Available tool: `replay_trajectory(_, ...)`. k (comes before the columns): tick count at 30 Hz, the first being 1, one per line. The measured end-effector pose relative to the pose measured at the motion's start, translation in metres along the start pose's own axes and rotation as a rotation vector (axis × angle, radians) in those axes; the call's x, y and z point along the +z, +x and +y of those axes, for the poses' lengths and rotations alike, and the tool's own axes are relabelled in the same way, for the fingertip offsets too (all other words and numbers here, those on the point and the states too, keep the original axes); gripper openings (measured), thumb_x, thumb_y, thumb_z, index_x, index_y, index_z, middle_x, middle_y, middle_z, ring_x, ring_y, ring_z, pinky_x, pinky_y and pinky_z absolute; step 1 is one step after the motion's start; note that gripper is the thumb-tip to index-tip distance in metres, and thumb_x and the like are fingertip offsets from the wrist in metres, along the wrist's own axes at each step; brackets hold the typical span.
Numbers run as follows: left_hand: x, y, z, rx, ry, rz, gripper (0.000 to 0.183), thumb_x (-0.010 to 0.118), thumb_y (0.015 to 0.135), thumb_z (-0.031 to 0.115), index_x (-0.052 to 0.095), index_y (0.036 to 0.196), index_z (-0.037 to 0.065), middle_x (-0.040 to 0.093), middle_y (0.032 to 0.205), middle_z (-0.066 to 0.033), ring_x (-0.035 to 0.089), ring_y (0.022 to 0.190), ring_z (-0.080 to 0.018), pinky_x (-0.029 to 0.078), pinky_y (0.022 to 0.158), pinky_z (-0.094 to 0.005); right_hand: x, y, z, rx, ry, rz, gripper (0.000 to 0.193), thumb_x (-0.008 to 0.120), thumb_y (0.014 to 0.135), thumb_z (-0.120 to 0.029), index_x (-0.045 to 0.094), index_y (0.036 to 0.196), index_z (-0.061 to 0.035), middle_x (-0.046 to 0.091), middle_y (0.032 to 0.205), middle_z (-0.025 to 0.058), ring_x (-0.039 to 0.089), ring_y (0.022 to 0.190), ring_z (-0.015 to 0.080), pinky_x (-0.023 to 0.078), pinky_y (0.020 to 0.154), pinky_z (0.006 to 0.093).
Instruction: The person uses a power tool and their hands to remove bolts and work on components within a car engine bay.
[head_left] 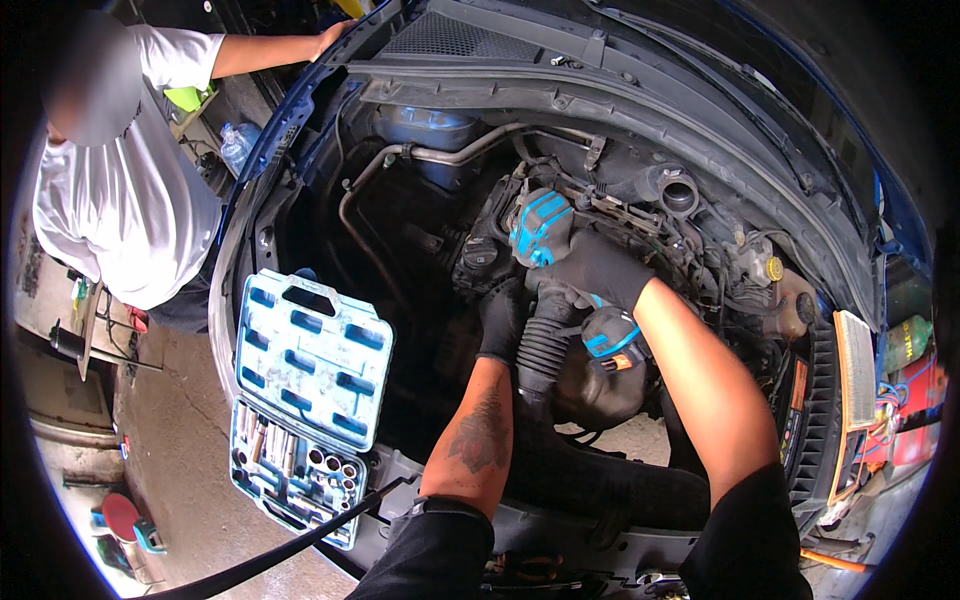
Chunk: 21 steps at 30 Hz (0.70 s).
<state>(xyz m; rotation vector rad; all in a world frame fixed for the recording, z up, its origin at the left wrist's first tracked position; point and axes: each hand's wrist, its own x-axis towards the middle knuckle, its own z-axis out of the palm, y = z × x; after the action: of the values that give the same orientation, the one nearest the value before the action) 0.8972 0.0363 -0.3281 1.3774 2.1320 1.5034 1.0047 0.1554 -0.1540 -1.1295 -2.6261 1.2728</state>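
My right hand [605,268], in a black glove, is wrapped round the handle of a black and blue cordless impact wrench [543,228]. The tool's battery end hangs below my wrist, and its front points left into the engine [490,250]. My left hand [502,318], gloved in black too, reaches down beside the engine, just under the front of the wrench. Its fingers are mostly hidden in shadow and among dark parts, so what they touch is unclear. A ribbed black hose [541,345] runs between my forearms.
An open blue socket case [315,350] rests on the car's left edge beside a black rod [290,550]. At left, another person [130,200] keeps a hand on the fender. An air filter [853,370] stands at right. Pliers [530,568] lie at the front edge.
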Motion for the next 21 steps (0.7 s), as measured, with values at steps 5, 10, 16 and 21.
replay_trajectory(5, 0.005, 0.0, -0.007, -0.129, -0.243, 0.052, 0.021, 0.065, 0.085, 0.012, 0.07, 0.102, 0.002, 0.068, 0.108, -0.016, 0.062, 0.103, -0.0296, 0.048, 0.088, -0.0407, 0.007, 0.009, 0.003, -0.098, -0.01, 0.038, 0.035, 0.076, 0.079, -0.026, 0.067, 0.096, 0.0021, 0.066, 0.07, 0.0093, 0.061, 0.053, 0.0157, 0.049, 0.052, 0.0325)
replay_trajectory(10, 0.006, 0.0, -0.001, -0.19, -0.592, 0.051, 0.021, 0.055, 0.093, 0.01, 0.069, 0.104, 0.0, 0.068, 0.104, -0.0057, 0.062, 0.09, -0.0163, 0.051, 0.081, -0.0318, 0.0, -0.014, -0.022, -0.098, -0.067, -0.082, 0.03, 0.075, 0.08, -0.026, 0.067, 0.098, -0.0025, 0.063, 0.065, 0.0081, 0.058, 0.049, 0.0144, 0.047, 0.049, 0.0311)
replay_trajectory(16, -0.007, 0.003, 0.02, -0.186, -0.466, -0.001, 0.029, 0.059, 0.091, 0.004, 0.062, 0.12, 0.001, 0.064, 0.119, -0.009, 0.059, 0.109, -0.0191, 0.046, 0.096, -0.0334, -0.019, -0.048, -0.048, 0.022, 0.103, -0.145, 0.029, 0.074, 0.082, -0.025, 0.066, 0.098, -0.0025, 0.064, 0.067, 0.0085, 0.06, 0.052, 0.0147, 0.05, 0.052, 0.0322)
replay_trajectory(21, -0.003, 0.004, 0.012, -0.098, -0.628, 0.006, 0.027, 0.058, 0.089, -0.001, 0.063, 0.116, 0.001, 0.066, 0.114, -0.0079, 0.061, 0.104, -0.0164, 0.049, 0.092, -0.0314, -0.009, -0.055, -0.014, -0.407, -0.082, -0.035, 0.036, 0.074, 0.083, -0.029, 0.067, 0.111, -0.0076, 0.071, 0.1, 0.0144, 0.068, 0.091, 0.0273, 0.053, 0.085, 0.0378)
